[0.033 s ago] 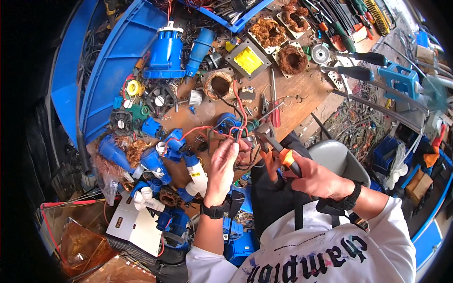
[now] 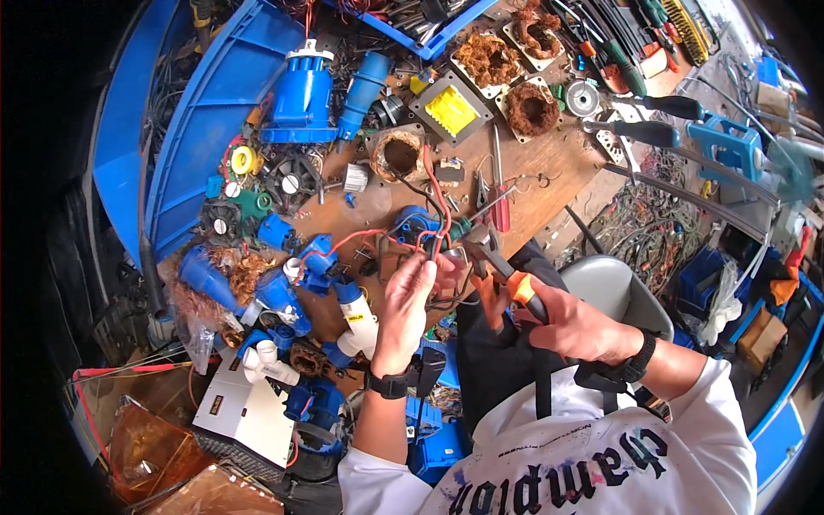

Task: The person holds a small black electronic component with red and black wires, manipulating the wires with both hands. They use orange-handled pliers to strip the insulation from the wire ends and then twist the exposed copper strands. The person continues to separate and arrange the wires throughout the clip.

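My left hand is closed on a bundle of red and black wires, thumb upward, just in front of a blue plastic housing with more wires around it. My right hand grips a pair of pliers with orange and black handles, its jaws pointing up-left close to the wires beside my left fingers. A red wire runs left to blue plastic fittings. A red-handled screwdriver lies behind the pliers, and a rusty-cored square part sits above the wires.
The wooden bench is crowded with blue plugs, fans, rusty windings and tools. A blue crate stands left, a white boxed device lower left, a grey chair right, and tangled cables beyond it.
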A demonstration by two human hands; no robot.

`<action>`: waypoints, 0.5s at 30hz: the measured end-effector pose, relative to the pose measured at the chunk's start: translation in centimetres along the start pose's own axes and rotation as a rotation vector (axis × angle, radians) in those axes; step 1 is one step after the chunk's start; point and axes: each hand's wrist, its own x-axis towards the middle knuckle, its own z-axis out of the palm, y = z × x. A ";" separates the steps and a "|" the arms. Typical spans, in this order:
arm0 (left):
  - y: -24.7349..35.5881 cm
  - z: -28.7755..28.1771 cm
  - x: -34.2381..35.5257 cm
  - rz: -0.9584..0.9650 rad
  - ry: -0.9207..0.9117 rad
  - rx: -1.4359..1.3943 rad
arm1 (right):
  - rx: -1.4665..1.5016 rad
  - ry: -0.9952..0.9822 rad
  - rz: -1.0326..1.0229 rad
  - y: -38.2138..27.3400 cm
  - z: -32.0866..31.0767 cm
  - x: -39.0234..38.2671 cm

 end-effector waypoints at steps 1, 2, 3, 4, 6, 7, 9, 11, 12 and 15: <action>0.3 0.2 -0.1 -0.023 -0.021 -0.029 | 0.062 -0.012 0.041 -0.2 0.0 -0.2; 0.4 0.3 -0.1 -0.046 -0.043 -0.059 | 0.124 -0.025 0.081 -0.6 0.1 -0.5; 0.3 -0.2 0.1 -0.042 -0.081 -0.093 | 0.186 -0.038 0.123 -0.8 0.1 -0.7; 0.3 -0.1 0.0 -0.045 -0.072 -0.082 | 0.200 -0.056 0.128 -0.6 0.0 -0.9; 0.3 0.1 0.0 -0.052 -0.056 -0.058 | 0.224 -0.092 0.108 0.0 -0.3 -0.9; 0.0 0.3 -0.1 -0.053 -0.070 -0.081 | 0.234 -0.111 0.084 0.3 -0.3 -0.9; -0.6 0.6 -0.3 -0.058 -0.099 -0.127 | 0.244 -0.141 0.006 0.7 -0.4 -0.5; -0.5 0.6 -0.2 -0.064 -0.101 -0.128 | 0.244 -0.142 -0.012 1.2 -0.5 -0.6; -0.5 0.6 -0.1 -0.066 -0.100 -0.131 | 0.262 -0.136 0.000 1.3 -0.5 -0.7; 0.0 0.8 0.0 -0.050 -0.094 -0.174 | 0.342 -0.113 0.033 1.4 -0.5 -0.9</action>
